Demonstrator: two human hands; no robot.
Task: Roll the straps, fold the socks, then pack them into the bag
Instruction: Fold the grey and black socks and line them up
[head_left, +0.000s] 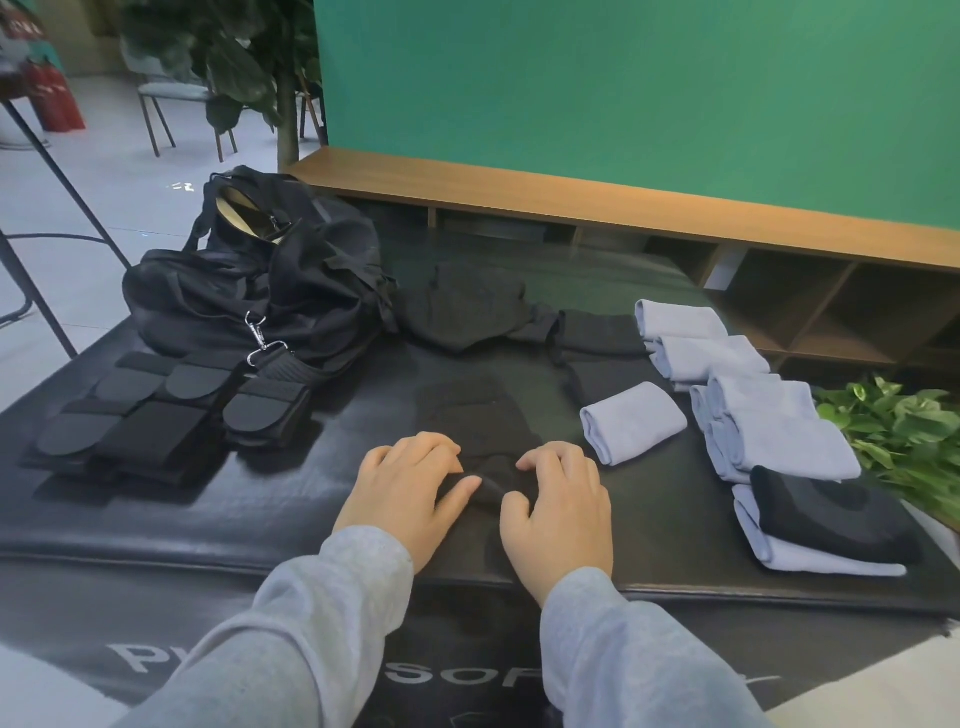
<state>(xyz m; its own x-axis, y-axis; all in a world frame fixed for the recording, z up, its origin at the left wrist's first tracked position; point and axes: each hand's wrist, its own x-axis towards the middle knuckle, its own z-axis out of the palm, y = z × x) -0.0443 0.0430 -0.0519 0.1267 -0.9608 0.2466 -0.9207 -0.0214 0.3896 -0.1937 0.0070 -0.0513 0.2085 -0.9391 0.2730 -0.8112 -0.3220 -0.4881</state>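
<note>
My left hand (410, 493) and right hand (558, 506) both pinch the near end of a black sock (480, 431) lying on the desk (291, 499) straight ahead of me, its long axis running away from me toward the far edge. The open black bag (260, 291) sits far left, with rolled straps (156, 415) just in front of it

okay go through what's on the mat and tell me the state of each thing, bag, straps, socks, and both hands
bag: unzipped at top, slumped.
straps: folded flat, stacked beside the bag.
light blue socks: folded, grouped at right.
black sock: flat, near end being rolled.
left hand: pinching the sock.
right hand: pinching the sock.
</note>
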